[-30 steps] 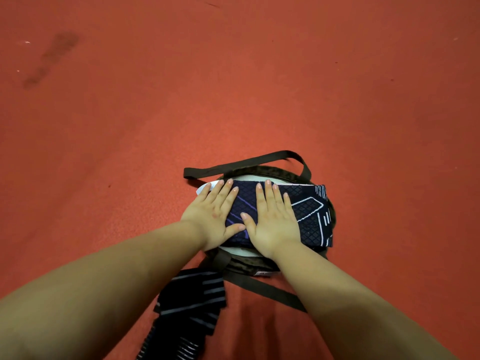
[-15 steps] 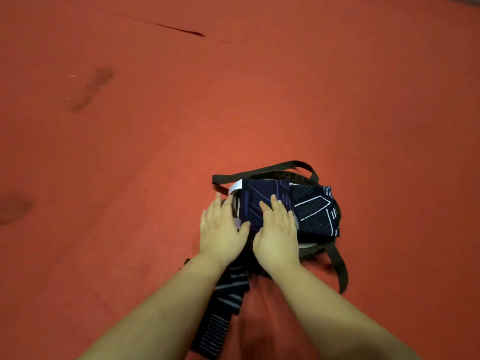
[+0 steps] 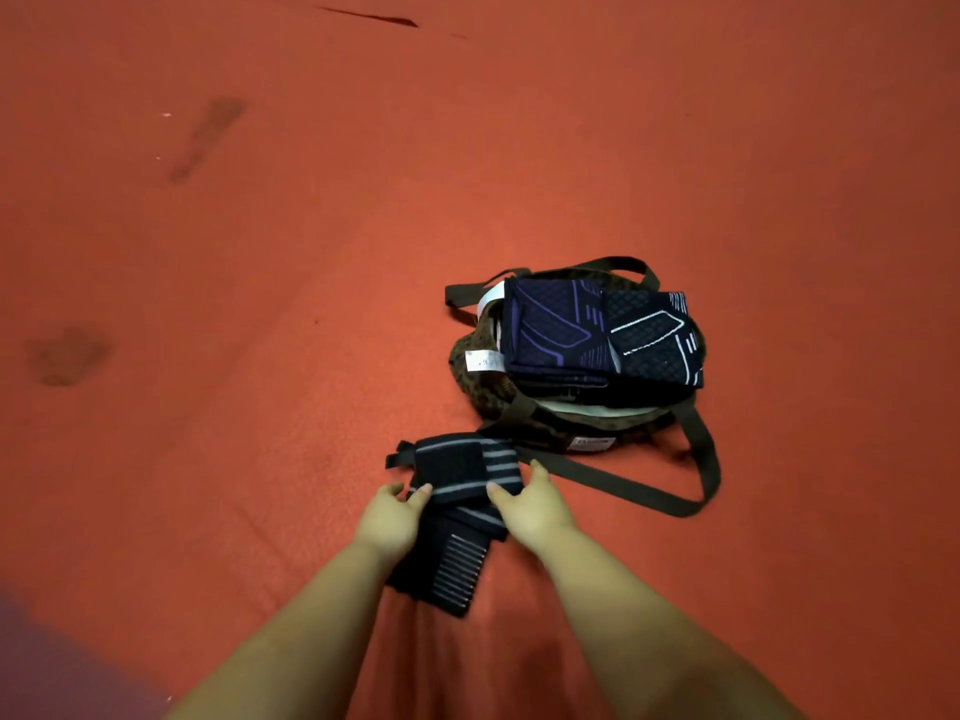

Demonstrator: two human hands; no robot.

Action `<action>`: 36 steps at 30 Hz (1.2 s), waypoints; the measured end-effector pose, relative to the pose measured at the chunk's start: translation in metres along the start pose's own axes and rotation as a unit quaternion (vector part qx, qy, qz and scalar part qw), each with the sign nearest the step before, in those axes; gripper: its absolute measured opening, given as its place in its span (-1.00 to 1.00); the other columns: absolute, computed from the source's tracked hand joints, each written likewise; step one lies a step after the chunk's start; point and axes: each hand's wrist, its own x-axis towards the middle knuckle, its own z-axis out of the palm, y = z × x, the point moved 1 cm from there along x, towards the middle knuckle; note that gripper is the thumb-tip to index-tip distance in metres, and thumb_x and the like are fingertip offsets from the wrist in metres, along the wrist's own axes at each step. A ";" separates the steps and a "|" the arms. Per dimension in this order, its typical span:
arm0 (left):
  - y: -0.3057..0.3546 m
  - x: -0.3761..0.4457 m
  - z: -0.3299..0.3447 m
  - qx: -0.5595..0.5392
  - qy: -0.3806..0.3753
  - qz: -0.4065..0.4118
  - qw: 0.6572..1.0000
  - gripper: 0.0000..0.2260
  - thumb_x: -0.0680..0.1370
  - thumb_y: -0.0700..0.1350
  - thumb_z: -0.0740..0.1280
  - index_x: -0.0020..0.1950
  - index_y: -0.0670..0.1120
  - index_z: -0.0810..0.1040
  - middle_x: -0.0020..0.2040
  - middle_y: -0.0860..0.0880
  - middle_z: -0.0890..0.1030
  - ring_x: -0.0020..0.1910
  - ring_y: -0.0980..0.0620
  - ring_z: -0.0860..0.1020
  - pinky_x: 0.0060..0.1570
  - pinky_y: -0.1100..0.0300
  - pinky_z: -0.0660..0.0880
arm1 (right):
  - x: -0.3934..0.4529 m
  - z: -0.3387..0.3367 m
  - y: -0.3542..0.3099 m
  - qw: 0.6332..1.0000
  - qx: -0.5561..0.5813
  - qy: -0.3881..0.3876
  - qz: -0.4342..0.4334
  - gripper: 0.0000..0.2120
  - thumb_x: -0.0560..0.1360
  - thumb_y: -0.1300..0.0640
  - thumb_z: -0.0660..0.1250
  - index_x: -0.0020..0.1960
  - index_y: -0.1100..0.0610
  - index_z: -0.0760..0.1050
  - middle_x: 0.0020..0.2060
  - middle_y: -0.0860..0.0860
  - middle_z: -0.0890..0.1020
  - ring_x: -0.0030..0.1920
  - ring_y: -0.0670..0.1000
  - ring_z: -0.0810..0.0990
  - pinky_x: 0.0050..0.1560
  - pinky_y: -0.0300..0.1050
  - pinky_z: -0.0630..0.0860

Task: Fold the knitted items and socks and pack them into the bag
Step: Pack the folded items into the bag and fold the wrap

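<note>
Both hands have come off the folded pieces on the bag and drawn back toward the person, to the striped sock lying in front of it. The left hand (image 3: 390,517) grips the sock (image 3: 457,504) at its left edge, thumb on top; the right hand (image 3: 530,509) grips its right edge, fingers curled round the fabric. The sock is black with grey stripes, folded over at its far end, its ribbed cuff trailing toward six o'clock between the forearms. Whether it is one sock or a pair laid together cannot be told.

The bag (image 3: 483,379), one, brown and patterned, lies at one o'clock from the hands, near but not touching the sock's fold. Two folded knitted pieces rest on its open mouth, side by side and touching: a navy one with purple lines (image 3: 553,330) on the left, a dark one with white lines (image 3: 655,340) on the right. Two straps show: one (image 3: 691,459) loops out at five o'clock of the bag, the other (image 3: 621,262) arcs over its far side. All lie on a red floor (image 3: 260,283) with three dark stains at nine to eleven o'clock.
</note>
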 end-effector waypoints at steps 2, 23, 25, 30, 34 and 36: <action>-0.001 0.003 0.005 -0.018 0.008 -0.005 1.000 -0.51 0.57 -0.05 0.30 0.42 -0.27 0.31 0.34 -0.20 0.46 0.30 -0.13 0.45 0.22 0.19 0.31 | 0.006 0.004 0.001 0.998 0.069 -0.010 0.006 -0.24 0.53 -0.04 0.31 0.54 0.18 -0.01 0.44 0.11 0.32 0.41 0.11 0.34 0.34 -0.13 0.27; 0.005 0.030 -0.002 -0.020 -0.004 0.035 0.999 -0.78 0.46 -0.02 0.39 0.07 0.00 0.50 0.10 -0.06 0.60 0.05 -0.07 0.59 0.18 0.00 0.50 | 0.015 0.024 0.026 0.981 0.163 0.063 0.086 -0.66 0.44 0.00 0.41 0.09 0.20 0.50 0.03 0.11 0.63 0.06 0.12 0.59 0.02 -0.13 0.46; 0.012 0.026 -0.001 -0.035 -0.010 0.012 0.999 -0.74 0.52 -0.14 0.37 0.17 -0.12 0.43 0.08 -0.10 0.57 0.06 -0.10 0.58 0.12 0.07 0.50 | 0.016 0.026 0.025 0.980 0.169 0.058 0.083 -0.60 0.44 -0.05 0.42 0.09 0.23 0.50 0.04 0.14 0.63 0.08 0.14 0.59 0.10 -0.07 0.49; 0.017 0.023 -0.004 -0.017 -0.035 -0.019 0.999 -0.95 0.52 -0.25 0.34 -0.05 -0.21 0.51 -0.09 -0.15 0.60 -0.15 -0.06 0.55 -0.14 0.17 0.45 | 0.017 0.025 0.024 0.968 0.232 0.019 0.098 -0.57 0.42 0.14 0.47 0.20 0.30 0.47 0.06 0.16 0.61 -0.04 0.07 0.60 -0.07 -0.16 0.54; 0.020 0.021 -0.008 -0.104 -0.073 -0.048 0.991 -0.95 0.50 -0.31 0.30 -0.16 -0.21 0.51 -0.26 -0.14 0.58 -0.34 -0.05 0.55 -0.38 0.21 0.45 | 0.011 0.019 0.014 0.955 0.279 -0.056 0.080 -0.73 0.45 0.28 0.40 0.14 0.26 0.52 -0.08 0.08 0.61 -0.24 -0.07 0.56 -0.38 -0.37 0.41; 0.020 0.020 -0.014 -0.141 -0.095 -0.040 0.985 -0.91 0.46 -0.33 0.24 -0.17 -0.20 0.51 -0.29 -0.12 0.56 -0.35 -0.04 0.53 -0.39 0.22 0.43 | 0.008 0.015 0.009 0.952 0.297 -0.061 0.049 -0.74 0.45 0.33 0.39 0.13 0.26 0.50 -0.06 0.10 0.62 -0.20 -0.05 0.58 -0.34 -0.35 0.45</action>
